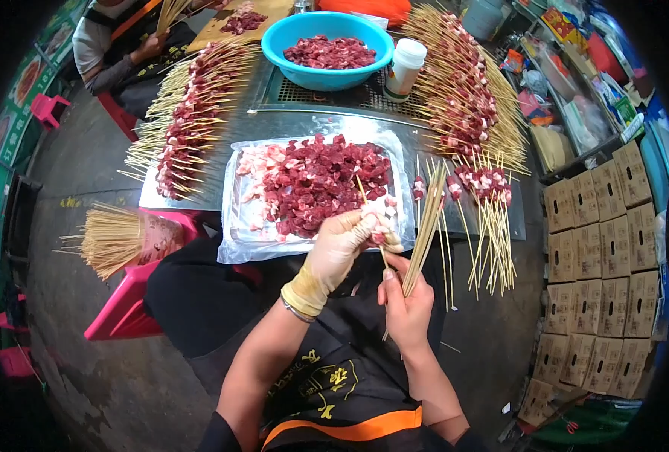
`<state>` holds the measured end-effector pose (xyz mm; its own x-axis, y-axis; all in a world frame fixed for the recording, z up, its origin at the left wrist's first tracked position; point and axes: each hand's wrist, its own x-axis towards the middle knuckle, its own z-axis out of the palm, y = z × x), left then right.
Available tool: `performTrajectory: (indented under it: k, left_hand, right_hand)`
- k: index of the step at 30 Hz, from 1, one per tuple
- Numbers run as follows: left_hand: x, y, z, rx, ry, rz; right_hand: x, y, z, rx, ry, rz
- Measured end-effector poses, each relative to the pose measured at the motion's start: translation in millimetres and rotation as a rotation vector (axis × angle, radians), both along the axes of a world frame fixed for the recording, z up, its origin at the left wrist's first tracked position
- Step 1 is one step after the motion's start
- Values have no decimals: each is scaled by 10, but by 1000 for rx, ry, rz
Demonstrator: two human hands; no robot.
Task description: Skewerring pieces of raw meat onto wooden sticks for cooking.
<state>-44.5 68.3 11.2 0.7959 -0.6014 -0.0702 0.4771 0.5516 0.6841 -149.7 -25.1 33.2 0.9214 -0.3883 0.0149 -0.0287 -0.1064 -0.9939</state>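
My left hand [340, 248], in a pale glove, pinches small meat pieces [378, 234] on a bamboo skewer [361, 189] near the front right corner of the tray. With bare fingers my right hand [405, 302] grips that skewer's lower part, along with a bundle of bamboo skewers [427, 226] that fans upward. Before me lies a plastic-lined tray [235, 226] of diced dark red meat [323, 192], with pale fatty pieces [258, 164] on its left side. To the right, several finished meat skewers [487, 183] rest with their sticks overhanging the table edge.
Rows of meat skewers lie on the left [187, 118] and right [458, 85]. Behind the tray stand a blue basin [328, 76] of meat and a white jar [405, 70]. A skewer-filled container [162, 237] lies on a pink stool [125, 305]. Another person [131, 62] sits back left; cartons [600, 271] stand right.
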Motion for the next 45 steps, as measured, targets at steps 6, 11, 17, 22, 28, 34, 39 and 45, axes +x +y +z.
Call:
performTrajectory:
  k: [6,11,17,22,28,34,39,45]
  left_hand:
    - [40,74,117,318,-143,63]
    - [491,576,-3,1462,-955,827]
    - [653,767,-126,1539,-924,635]
    - [589,694,-65,727,-267,712]
    - [521,668,-34,63,-90,358]
    - [455,599,88,-16,-46,279]
    - [436,594,102,57,-78,262]
    - [410,557,89,0,-53,241]
  right_hand:
    - [137,-108,-66,6,51,-45]
    - [71,-164,-86,149,111,-32]
    - [38,-70,-60,199,157,96]
    - [45,-39,-32,49,156,217]
    - [87,12,81,-68,86,283]
    - [96,-8,163,-138,59,280]
    - [74,-38,210,-230,103,266]
    - [36,-38,203,-253,60,238]
